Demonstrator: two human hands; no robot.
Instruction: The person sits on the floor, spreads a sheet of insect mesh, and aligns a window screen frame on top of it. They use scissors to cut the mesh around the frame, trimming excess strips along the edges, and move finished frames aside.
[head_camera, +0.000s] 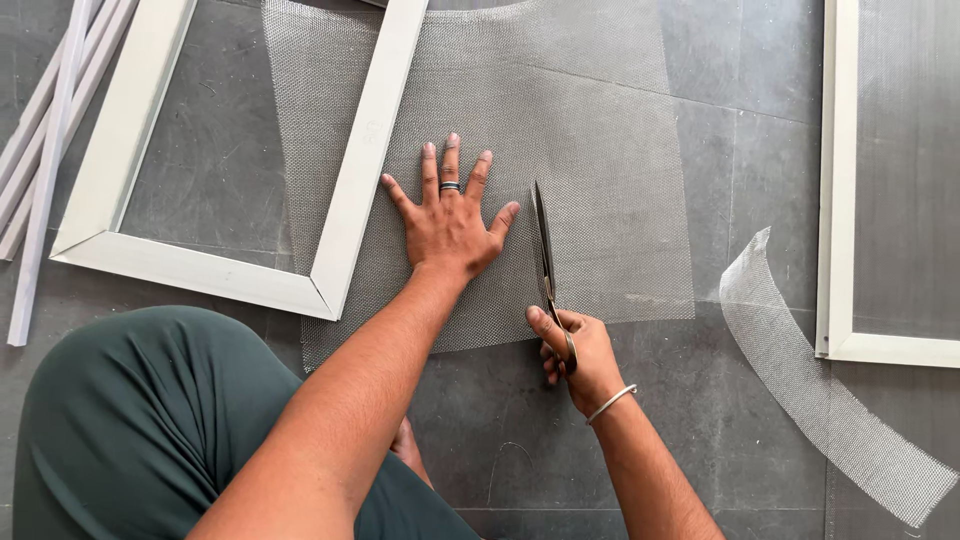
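A sheet of grey wire mesh (600, 170) lies flat on the dark tiled floor. My left hand (448, 218), with a ring on one finger, presses palm-down on the mesh with fingers spread, beside a white frame (365, 160) that rests over the mesh's left part. My right hand (575, 355), wearing a metal bangle, grips the handles of long steel scissors (543, 245). The blades point away from me and lie on the mesh just right of my left hand, nearly closed.
A cut strip of mesh (800, 370) curls on the floor at the right. Another white frame (845, 190) with mesh lies at the far right. Several white strips (45, 130) lie at the far left. My knee in green trousers (140, 420) is at lower left.
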